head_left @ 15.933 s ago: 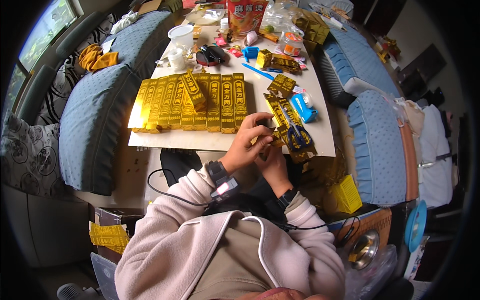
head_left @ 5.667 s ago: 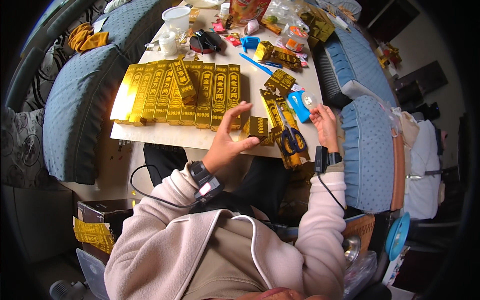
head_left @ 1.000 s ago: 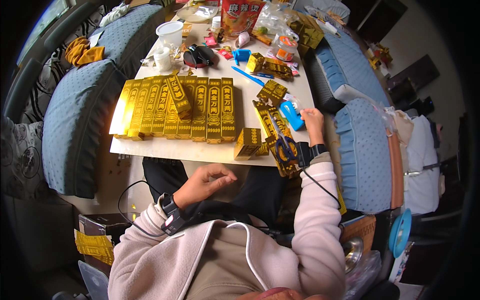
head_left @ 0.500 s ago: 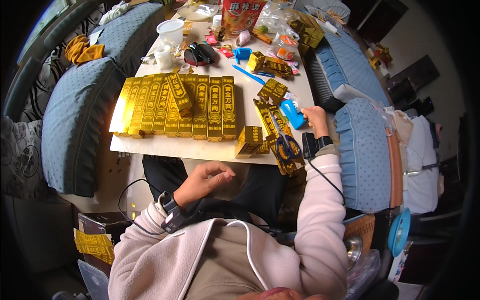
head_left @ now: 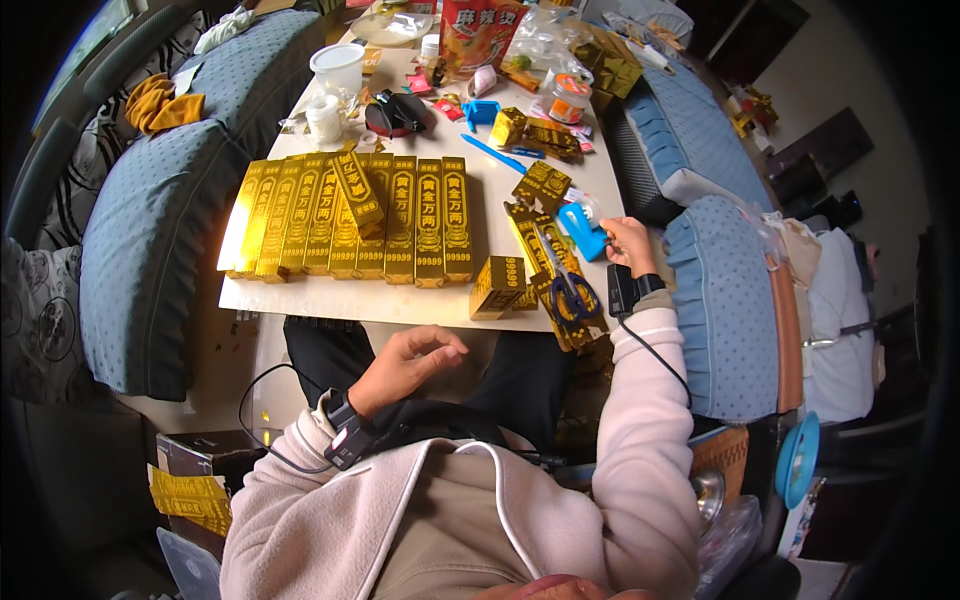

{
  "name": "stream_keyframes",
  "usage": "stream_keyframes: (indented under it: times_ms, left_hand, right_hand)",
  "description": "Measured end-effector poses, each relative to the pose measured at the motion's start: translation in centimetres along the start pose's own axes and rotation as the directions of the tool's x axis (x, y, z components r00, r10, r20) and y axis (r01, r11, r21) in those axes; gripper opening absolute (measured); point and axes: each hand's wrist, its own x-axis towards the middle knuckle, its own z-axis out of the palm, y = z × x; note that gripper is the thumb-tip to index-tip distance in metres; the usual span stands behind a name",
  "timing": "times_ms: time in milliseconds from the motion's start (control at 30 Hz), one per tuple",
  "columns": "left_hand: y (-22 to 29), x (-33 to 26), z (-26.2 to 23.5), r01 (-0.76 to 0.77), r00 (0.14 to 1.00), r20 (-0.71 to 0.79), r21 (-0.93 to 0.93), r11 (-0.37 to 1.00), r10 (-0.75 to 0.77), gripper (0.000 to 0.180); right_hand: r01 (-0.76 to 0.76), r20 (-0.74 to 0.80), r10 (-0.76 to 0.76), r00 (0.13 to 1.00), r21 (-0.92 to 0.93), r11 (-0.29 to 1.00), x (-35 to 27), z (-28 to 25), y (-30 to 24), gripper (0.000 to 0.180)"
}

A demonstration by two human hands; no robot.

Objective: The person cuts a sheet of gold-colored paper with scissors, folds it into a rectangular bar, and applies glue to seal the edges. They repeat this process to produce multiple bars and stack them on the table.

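Note:
Over my lap, in front of the table's near edge, my left hand (head_left: 408,362) is empty, its fingers loosely bent and apart. At the table's right edge, my right hand (head_left: 628,246) has its fingers pinched together against the end of a blue tape dispenser (head_left: 581,232). What lies between those fingertips is too small to make out. Below the dispenser, dark-handled scissors (head_left: 572,290) rest on flattened gold cardboard (head_left: 528,232). A row of long gold boxes (head_left: 401,220) covers the table's left half, with one gold box (head_left: 358,192) lying aslant on top. A shorter gold box (head_left: 497,287) stands near the front edge.
Toward the back of the table (head_left: 490,204) are a white tub (head_left: 338,68), a red food pouch (head_left: 474,38), a clear jar (head_left: 567,97), a blue pen (head_left: 494,154) and wrappers. Blue padded seats (head_left: 150,240) flank the table. A box with gold card (head_left: 190,497) stands at lower left.
My right hand has shifted slightly down, closer to the tape dispenser's end. The left hand keeps its place and pose. The whole view has shifted slightly.

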Motion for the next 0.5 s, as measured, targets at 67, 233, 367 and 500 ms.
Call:
stream_keyframes:
  times_ms: [67, 233, 367, 500]
  left_hand:
    - [-0.1, 0.0, 0.0, -0.004, 1.0, 0.008, -0.028, 1.0, 0.005, 0.022]
    - [-0.2, -0.1, 0.1, 0.012, 1.0, 0.016, -0.06, 0.998, -0.011, 0.021]
    - [-0.2, -0.2, 0.0, 0.028, 1.0, 0.007, -0.072, 0.997, -0.027, 0.019]
    - [-0.4, -0.2, -0.1, 0.04, 0.999, 0.01, -0.052, 0.998, -0.04, 0.021]
  right_hand:
    - [-0.028, -0.006, 0.029, 1.0, 0.038, 0.999, 0.4, -0.1, 0.2, 0.017]
    - [0.03, -0.012, -0.029, 1.0, 0.129, 0.991, 0.4, -0.2, 1.4, 0.014]
    - [0.059, -0.001, -0.062, 0.998, 0.275, 0.96, -0.2, -0.3, 2.3, 0.013]
    - [0.081, 0.002, -0.085, 0.996, 0.292, 0.953, -0.5, -0.5, 3.1, 0.013]
